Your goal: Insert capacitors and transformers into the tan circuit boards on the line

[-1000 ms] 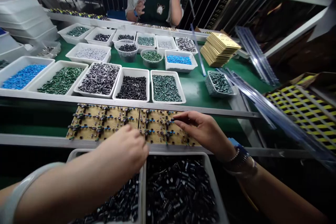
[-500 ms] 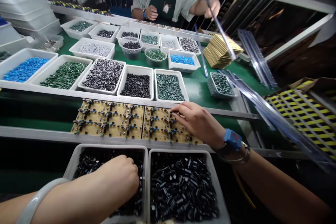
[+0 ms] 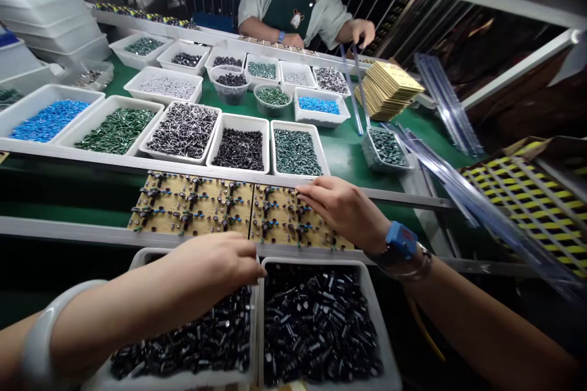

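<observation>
Though I can't judge the left grip, a board lies beneath the closed right grip.

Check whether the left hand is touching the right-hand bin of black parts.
Cannot tell. The head view shows the left hand overlapping the right-hand bin at its rim, but not whether it rests there or hovers.

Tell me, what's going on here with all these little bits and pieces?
A person is working bare-handed at two circuit boards that lie side by side and carry many small parts. The right hand is at the right-hand board; the left hand is above two bins of black parts. Whether either hand holds a part is hard to see. Beyond stand trays of small parts, and across the bench a co-worker's hand is at a clear strip.
</observation>
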`<action>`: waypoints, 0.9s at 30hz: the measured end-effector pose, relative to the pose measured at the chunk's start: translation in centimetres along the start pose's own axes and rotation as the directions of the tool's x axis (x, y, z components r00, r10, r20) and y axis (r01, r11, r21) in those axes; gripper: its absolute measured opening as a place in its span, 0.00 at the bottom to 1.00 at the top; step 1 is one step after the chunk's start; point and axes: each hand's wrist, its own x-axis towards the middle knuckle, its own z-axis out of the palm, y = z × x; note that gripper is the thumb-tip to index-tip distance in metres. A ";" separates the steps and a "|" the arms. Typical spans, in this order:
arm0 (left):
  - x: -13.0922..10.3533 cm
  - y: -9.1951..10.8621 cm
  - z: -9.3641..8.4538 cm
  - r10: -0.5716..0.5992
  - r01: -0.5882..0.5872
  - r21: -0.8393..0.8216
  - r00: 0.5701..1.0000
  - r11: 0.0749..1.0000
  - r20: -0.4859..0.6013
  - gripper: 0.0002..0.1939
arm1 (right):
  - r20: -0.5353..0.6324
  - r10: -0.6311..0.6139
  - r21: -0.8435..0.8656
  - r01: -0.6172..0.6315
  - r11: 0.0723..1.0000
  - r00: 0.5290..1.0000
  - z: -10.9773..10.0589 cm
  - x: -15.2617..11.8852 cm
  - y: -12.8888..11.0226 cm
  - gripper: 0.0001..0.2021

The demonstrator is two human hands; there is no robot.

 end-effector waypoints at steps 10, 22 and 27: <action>3.2 -2.3 -1.2 -0.222 0.138 -0.319 0.944 0.938 -0.243 0.17 | 0.393 -0.220 0.163 0.168 0.972 0.893 1.5 -6.4 -8.8 0.19; 11.9 -2.6 -0.5 -0.054 0.016 -0.130 0.955 0.991 -0.293 0.04 | 0.353 -0.268 0.281 0.172 0.944 0.897 4.4 -8.6 -10.5 0.11; 15.2 -2.7 -0.4 -0.143 0.179 0.132 0.959 0.975 -0.247 0.03 | 0.310 -0.279 0.281 0.193 0.940 0.909 4.2 -8.9 -10.7 0.09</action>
